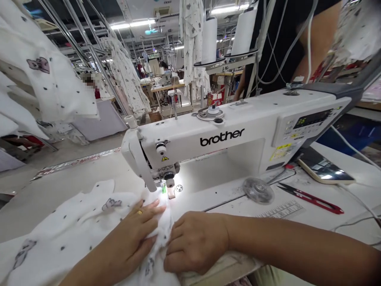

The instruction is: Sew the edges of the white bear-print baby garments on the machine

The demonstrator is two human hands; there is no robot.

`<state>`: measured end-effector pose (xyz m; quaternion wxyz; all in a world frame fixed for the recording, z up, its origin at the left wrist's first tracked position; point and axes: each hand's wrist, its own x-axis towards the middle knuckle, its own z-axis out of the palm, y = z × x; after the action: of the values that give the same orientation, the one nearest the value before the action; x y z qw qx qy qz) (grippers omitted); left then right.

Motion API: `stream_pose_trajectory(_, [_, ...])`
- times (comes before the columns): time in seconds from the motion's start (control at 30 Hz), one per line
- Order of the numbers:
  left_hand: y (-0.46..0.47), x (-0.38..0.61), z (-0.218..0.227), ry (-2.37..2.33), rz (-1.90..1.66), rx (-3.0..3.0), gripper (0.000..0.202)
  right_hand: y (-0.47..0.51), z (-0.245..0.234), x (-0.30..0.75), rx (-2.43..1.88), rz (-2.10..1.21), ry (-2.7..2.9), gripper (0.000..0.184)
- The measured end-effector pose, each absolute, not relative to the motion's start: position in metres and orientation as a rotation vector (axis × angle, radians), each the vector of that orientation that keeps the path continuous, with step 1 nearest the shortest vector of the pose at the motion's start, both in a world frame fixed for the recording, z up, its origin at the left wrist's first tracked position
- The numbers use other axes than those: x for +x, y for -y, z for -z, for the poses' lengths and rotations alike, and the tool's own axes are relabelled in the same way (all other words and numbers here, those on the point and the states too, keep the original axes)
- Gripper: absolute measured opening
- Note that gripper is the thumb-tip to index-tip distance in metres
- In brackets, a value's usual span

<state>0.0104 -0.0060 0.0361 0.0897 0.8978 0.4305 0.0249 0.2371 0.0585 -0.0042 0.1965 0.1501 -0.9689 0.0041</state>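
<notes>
White printed fabric (74, 226) with grey bear figures and dark dots lies across the sewing machine's bed, its edge under the lit needle area (163, 186). My left hand (133, 228), a ring on one finger, rests flat on the cloth just in front of the presser foot, fingers stretched toward it. Close by on the right, my right hand (195, 242) has its fingers curled around the fabric's edge; the fingertips are hidden. Above both hands stands the white Brother sewing machine (220, 127), its small lamp shining on the cloth.
Right of the machine bed lie a clear round bobbin-like disc (258, 190), a ruler (282, 210), red thread snips (315, 198) and a phone (326, 165). Thread cones (210, 39) stand behind. A person in dark clothing (276, 43) is beyond the machine. Printed garments hang at left.
</notes>
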Motion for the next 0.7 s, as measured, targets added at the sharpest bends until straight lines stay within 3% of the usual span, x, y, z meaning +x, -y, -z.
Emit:
stream_pose_trajectory(0.3, [-0.018, 0.012, -0.031, -1.356, -0.056, 2.687, 0.018, -0.073, 0.0, 0.239, 0.234, 0.144, 2.762, 0.011])
stream_pose_trajectory(0.47, [-0.002, 0.017, -0.025, -1.407, -0.143, 2.769, 0.04, -0.077, 0.0, 0.238, 0.28, 0.245, 2.734, 0.015])
stream_pose_trajectory(0.7, [0.0, 0.017, -0.024, -1.485, -0.161, 2.936, 0.042, -0.077, 0.001, 0.239, 0.134, 0.234, 2.756, 0.019])
